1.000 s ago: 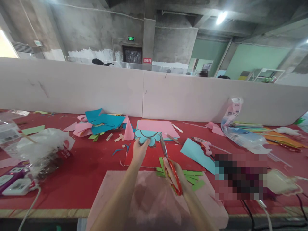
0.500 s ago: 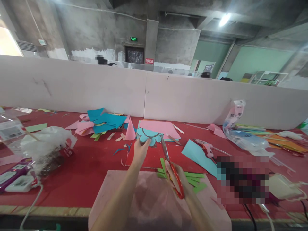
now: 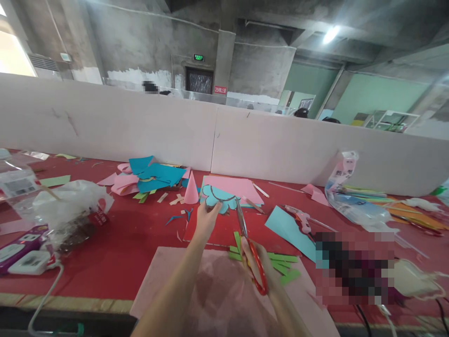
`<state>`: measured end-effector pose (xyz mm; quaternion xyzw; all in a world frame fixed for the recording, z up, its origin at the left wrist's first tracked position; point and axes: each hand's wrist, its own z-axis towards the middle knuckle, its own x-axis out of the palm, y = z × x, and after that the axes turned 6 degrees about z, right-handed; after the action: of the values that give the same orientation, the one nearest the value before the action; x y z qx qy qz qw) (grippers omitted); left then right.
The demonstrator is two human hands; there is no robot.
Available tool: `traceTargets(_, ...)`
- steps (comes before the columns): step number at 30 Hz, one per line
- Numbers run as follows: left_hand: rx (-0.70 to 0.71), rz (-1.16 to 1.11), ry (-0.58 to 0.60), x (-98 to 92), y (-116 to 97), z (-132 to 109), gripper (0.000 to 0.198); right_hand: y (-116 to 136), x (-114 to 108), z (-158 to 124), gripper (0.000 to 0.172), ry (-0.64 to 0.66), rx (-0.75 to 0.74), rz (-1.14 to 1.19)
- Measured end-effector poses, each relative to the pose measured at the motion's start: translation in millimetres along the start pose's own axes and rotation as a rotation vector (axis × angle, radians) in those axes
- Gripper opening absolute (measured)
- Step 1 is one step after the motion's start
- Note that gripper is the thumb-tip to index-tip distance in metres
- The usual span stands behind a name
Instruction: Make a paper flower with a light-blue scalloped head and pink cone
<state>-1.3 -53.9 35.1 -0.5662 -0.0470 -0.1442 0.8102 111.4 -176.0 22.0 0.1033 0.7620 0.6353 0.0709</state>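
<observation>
In the head view, the only one, the blue scalloped piece [image 3: 222, 202] is held up over the middle stretch of the red table [image 3: 136, 248], nearer its far edge than its wooden near edge, with pink sheets [image 3: 245, 185] behind it. The left hand [image 3: 206, 219] is closed in a pinch on the piece's left part, thumb on top; the fingers beneath are hidden. The right hand [image 3: 258, 256] is curled around the red handles of the scissors [image 3: 241, 219], whose tips reach the piece's right end; whether they touch it, and how far the blades part, I cannot tell. The piece looks like thin card or foam sheet, so it should be very light, with enough stiffness to stay fairly flat from a one-sided pinch, yet likely to bend or crease under a hard squeeze. It seems dry and unlikely to slip. The narrow necks between lobes are probably the weakest spots, so the broader body near the dark curved line seems the better hold, fingertips well clear of the blades. The scissors, heavier and rigid, are best held by their handles.
</observation>
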Motion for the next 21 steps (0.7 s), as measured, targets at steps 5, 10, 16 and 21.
traceTargets(5, -0.014, 0.007, -0.025, 1.1, -2.0, -0.1, 0.021, -7.5, -2.2, 0.7, 0.042, 0.05, -0.076, 0.006)
traceTargets(10, -0.008, 0.006, 0.008, 1.1, -1.9, 1.2, 0.021, -8.0, -6.1, -2.2, 0.042, 0.059, -0.084, -0.022)
traceTargets(16, -0.016, 0.011, -0.001, -0.7, 1.1, 2.2, 0.021, -9.2, -7.0, -0.4, 0.043, 0.073, -0.075, -0.002)
traceTargets(21, -0.016, -0.027, -0.036, -0.8, 4.6, 4.7, 0.02, 1.7, -7.2, -4.8, 0.043, 0.005, -0.012, -0.022)
